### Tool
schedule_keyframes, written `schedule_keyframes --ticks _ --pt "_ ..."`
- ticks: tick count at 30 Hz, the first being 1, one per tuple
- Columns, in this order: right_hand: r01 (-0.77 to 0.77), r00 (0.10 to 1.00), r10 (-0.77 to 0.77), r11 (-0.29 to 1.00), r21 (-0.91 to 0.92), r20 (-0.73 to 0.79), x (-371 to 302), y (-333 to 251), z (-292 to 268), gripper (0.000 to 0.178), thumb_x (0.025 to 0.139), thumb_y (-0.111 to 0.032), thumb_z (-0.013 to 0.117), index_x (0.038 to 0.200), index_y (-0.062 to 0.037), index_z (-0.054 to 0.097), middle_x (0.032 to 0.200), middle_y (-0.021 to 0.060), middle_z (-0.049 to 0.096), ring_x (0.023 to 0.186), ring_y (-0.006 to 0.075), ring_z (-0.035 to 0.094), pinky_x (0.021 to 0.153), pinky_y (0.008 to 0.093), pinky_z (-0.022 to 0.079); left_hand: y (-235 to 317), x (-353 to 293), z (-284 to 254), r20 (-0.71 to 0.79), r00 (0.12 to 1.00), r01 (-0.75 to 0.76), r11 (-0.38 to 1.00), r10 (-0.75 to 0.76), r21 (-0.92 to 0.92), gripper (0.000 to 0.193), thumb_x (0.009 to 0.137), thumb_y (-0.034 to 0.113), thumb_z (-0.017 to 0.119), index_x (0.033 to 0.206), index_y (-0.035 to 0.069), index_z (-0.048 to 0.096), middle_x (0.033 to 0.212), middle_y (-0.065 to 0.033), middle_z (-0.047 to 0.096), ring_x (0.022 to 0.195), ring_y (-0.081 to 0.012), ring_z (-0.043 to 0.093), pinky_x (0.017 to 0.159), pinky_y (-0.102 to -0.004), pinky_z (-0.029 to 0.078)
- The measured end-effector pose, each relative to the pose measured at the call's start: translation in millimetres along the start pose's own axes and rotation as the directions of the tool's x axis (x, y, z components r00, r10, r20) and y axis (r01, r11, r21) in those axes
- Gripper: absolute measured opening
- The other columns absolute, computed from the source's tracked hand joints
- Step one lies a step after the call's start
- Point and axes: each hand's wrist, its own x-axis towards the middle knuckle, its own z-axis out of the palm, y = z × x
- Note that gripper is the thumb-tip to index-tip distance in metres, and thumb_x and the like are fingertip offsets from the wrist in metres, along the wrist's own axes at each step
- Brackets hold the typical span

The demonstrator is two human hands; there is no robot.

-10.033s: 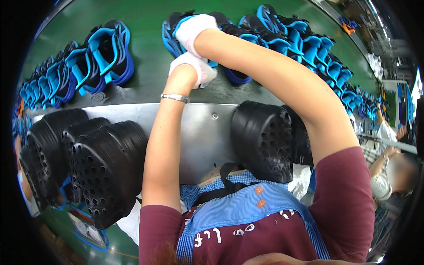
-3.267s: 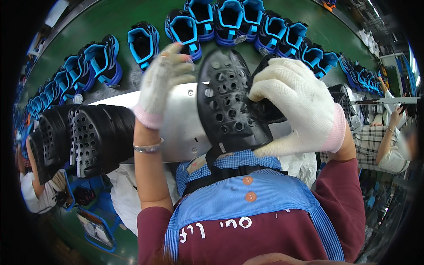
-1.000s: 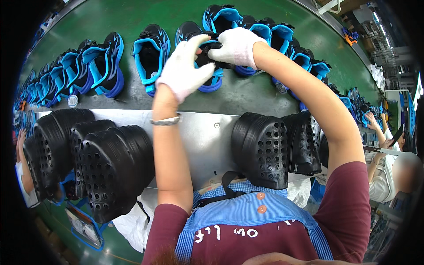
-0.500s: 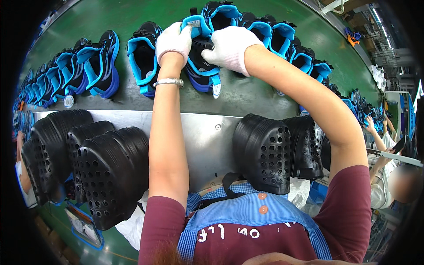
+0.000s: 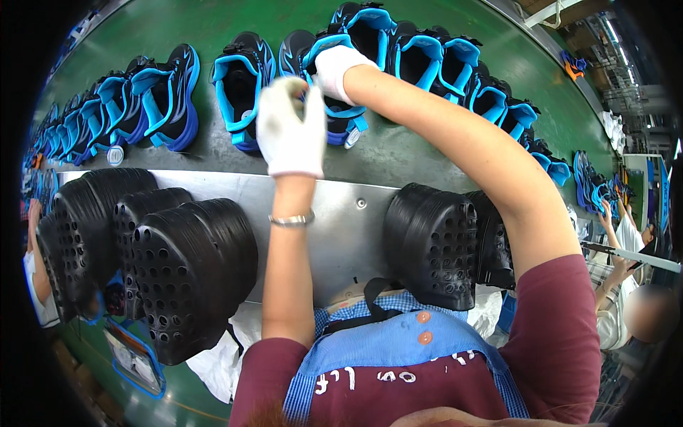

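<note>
Head view, left to right: at nine o'clock stacked black perforated soles (image 5: 178,277) lean off the steel counter (image 5: 341,213) edge, so a careless elbow could topple them. Your left hand (image 5: 288,128), at twelve o'clock, hovers above the belt with gloved fingers (image 5: 279,96) pinched together; whether they hold anything, I cannot tell. Your right hand (image 5: 334,67), at one o'clock, presses into the blue-lined shoe (image 5: 334,107) on the green conveyor (image 5: 441,149); fingers hidden. Push unevenly and the insole could wrinkle or the shoe tip.
</note>
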Motion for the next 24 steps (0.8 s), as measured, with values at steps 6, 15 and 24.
schedule_keyframes --ticks 6,15,24 --pt "0.025 0.998 -0.025 1.000 -0.006 0.056 -8.7 -19.0 -15.8 0.025 0.075 -0.008 0.066 0.098 -0.0061 0.077 0.103 0.0164 0.073 0.095 0.0308 0.071 0.080 0.0392 0.056 4.8 -18.2 8.9 0.481 0.874 -0.189 0.960 0.067 0.208 0.037 0.086 0.038 0.063 0.105 0.007 0.068 0.104 -0.0143 0.068 0.093 -0.0351 0.066 0.085 -0.0426 0.052" --pt "0.167 0.976 -0.211 0.882 -0.441 -0.053 -15.9 -26.3 -13.6 0.021 0.073 -0.006 0.068 0.092 -0.0063 0.076 0.093 0.0140 0.073 0.088 0.0303 0.072 0.074 0.0389 0.058 -7.6 30.3 29.5 0.812 0.496 -0.112 0.904 -0.308 0.412 0.040 0.082 0.036 0.056 0.105 0.006 0.072 0.104 -0.0202 0.069 0.097 -0.0346 0.067 0.088 -0.0405 0.052" --pt "0.189 0.977 -0.213 0.891 -0.412 -0.012 -3.3 -17.3 -12.8 0.024 0.075 -0.007 0.069 0.097 -0.0076 0.077 0.099 0.0126 0.073 0.092 0.0287 0.071 0.079 0.0384 0.057 -8.5 35.3 35.7 0.819 0.468 -0.117 0.896 -0.331 0.429 0.045 0.083 0.037 0.056 0.104 0.000 0.069 0.079 -0.0175 0.071 0.067 -0.0266 0.069 0.069 -0.0372 0.055"
